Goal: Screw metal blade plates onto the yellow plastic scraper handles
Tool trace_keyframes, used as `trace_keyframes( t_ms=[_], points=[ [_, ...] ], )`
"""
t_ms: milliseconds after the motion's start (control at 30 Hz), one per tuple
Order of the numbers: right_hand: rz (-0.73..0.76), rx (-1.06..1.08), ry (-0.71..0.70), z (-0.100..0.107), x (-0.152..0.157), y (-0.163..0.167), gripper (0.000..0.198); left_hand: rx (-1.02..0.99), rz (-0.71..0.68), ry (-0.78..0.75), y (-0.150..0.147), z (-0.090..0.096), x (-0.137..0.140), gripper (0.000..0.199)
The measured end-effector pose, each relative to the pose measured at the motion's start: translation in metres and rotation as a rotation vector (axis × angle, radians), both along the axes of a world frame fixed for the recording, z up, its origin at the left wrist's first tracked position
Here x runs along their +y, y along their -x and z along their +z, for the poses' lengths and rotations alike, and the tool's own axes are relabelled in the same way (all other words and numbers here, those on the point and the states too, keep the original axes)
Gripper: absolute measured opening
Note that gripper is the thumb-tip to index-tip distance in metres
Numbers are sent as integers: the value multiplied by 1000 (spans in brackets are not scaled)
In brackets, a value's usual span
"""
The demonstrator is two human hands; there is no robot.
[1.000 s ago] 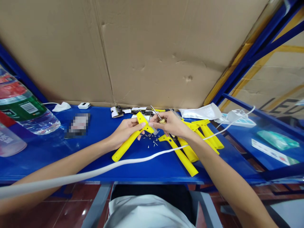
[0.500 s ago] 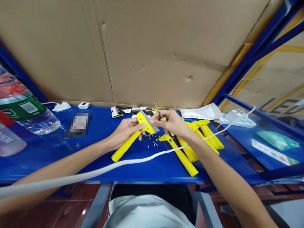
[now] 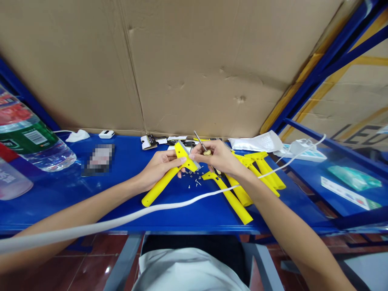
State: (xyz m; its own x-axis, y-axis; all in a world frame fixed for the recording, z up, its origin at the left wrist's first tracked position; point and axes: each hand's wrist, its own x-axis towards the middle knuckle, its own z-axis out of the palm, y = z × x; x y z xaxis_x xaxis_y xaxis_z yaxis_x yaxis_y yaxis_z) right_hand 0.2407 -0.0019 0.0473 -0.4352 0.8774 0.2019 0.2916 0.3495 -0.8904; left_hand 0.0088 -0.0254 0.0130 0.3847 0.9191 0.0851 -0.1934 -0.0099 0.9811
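Centrally in the frame, above a blue table [image 3: 115, 212], a yellow T-headed plastic scraper handle [image 3: 165, 182] is held in the person's left hand [image 3: 156, 167]. The fingers are curled closed behind the shaft, with the thumb pressed flat near the base of the head. From where I stand, the right hand [image 3: 222, 155] has thumb and forefinger drawn together at a thin grey metal blade [image 3: 197, 165] along the head; whether they pinch or merely steady it, I cannot tell. The same hand's folded fingers hold a slim metal-shafted screwdriver [image 3: 200, 140], its shaft pointing to the upper left.

Handling: the moulded handle is probably light and stiff, its smooth surface a little slippery; the blade looks rigid but is likely sharp along its edge. The best hold would be around the shaft just below the head, with the blade taken only by its flat faces.

Orientation: the long axis runs diagonally, butt towards the lower left, head towards the upper right; the crosspiece slants from upper left to lower right. Small loose metal screws [image 3: 197, 183] lie just below the head, and another yellow plastic handle [image 3: 236, 204] lies right of them.
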Motion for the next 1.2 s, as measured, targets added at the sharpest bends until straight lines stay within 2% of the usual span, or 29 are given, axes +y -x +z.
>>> trace_keyframes(
  t_ms=[300,667,1200],
  points=[
    [38,20,12,-2,2,-2,42,44,-2,-76,0,3,-3,29],
    [43,-46,4,2,0,-2,40,69,17,-73,-1,2,-3,30],
    [-26,-17,-11,0,1,-2,41,39,27,-89,1,-3,3,33]
  ],
)
